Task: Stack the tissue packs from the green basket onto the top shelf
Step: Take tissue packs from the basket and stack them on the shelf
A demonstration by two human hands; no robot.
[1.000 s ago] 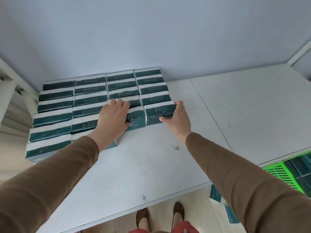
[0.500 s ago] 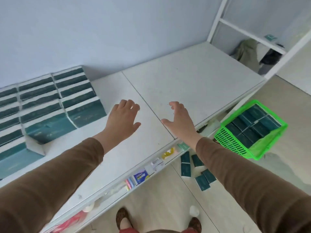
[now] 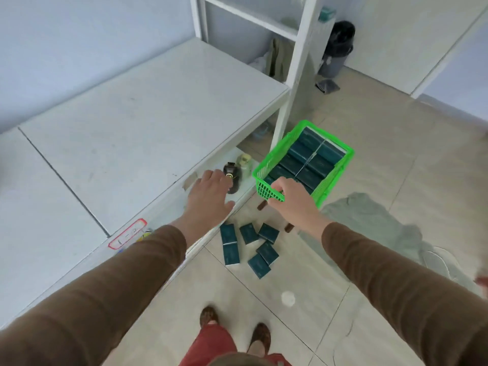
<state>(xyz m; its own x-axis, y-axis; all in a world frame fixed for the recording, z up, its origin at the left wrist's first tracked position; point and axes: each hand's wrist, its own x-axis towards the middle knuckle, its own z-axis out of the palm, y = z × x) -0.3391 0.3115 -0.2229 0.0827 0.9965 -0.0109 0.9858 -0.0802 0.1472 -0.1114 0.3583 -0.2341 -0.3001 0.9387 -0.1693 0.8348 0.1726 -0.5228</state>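
Observation:
The green basket point(image 3: 273, 154) sits to the right of the shelf unit on a low stool, filled with dark teal tissue packs point(image 3: 309, 159). My right hand point(image 3: 293, 199) is at the basket's near corner, fingers curled down over the rim; whether it grips anything is hidden. My left hand point(image 3: 208, 196) hovers open, fingers spread, over the front edge of the white top shelf point(image 3: 148, 112), holding nothing. The packs stacked on the shelf are out of view to the left.
Several loose tissue packs point(image 3: 250, 243) lie on the floor tiles below my hands. Bottles point(image 3: 233, 178) stand on the lower shelf. A white upright post point(image 3: 295, 75) rises behind the basket. A grey crumpled sheet point(image 3: 369, 220) lies on the floor at the right.
Both hands left the stacked packs on the shelf and swung right and down. The view turned with them; my right hand now reaches the basket's near corner.

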